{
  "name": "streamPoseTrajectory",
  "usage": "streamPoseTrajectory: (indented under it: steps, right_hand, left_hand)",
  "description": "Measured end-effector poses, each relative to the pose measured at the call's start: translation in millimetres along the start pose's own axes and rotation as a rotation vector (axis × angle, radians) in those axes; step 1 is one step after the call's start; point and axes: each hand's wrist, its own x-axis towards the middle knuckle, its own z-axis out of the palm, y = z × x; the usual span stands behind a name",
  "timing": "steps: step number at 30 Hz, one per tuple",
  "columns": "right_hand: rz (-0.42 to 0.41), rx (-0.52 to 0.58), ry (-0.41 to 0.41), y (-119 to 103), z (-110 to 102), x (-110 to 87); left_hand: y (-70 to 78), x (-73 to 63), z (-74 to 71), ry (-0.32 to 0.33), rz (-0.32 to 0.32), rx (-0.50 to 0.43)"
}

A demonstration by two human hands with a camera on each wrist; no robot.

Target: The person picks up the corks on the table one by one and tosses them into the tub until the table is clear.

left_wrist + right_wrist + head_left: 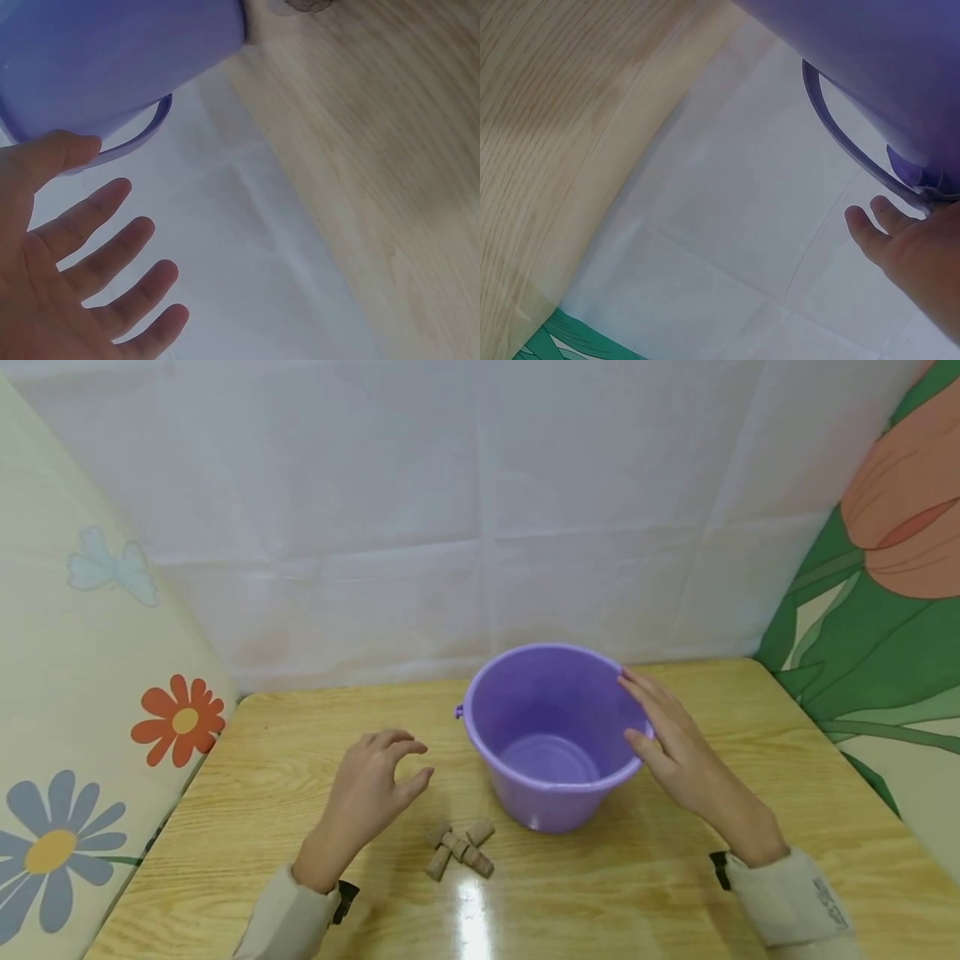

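A purple bucket [540,797] stands upright on the table with its mouth facing up; no contents show inside. My right hand [678,747] is at its right rim, fingers fairly straight and the thumb reaching over the edge. To the left of the bucket my left hand [367,785] hovers with nothing in it, fingers spread and thumb apart. Several small brown cylinders that look like corks [480,832] lie in a loose pile between the left hand and the bucket. Both wrist views show a curved purple handle [139,141] on the bucket's far side.
The wood-grain table [600,893] ends at a white cloth backdrop [360,527] close behind the bucket. Printed flower panels flank it, one on the left [82,693] and one on the right [885,635].
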Motion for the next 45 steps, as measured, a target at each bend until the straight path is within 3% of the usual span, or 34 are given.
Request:
streamPoseTrajectory:
  steps: [14, 45]
  right_hand:
    - [0.023, -0.005, -0.008, 1.0, 0.3, 0.7]
    - [0.032, 0.007, -0.015, 0.8, -0.6, 2.2]
  left_hand:
    - [-8.2, -28.2, 17.4, -0.098, -0.029, 0.036]
    - [-0.9, -52.6, 25.1, -0.358, -0.157, -0.02]
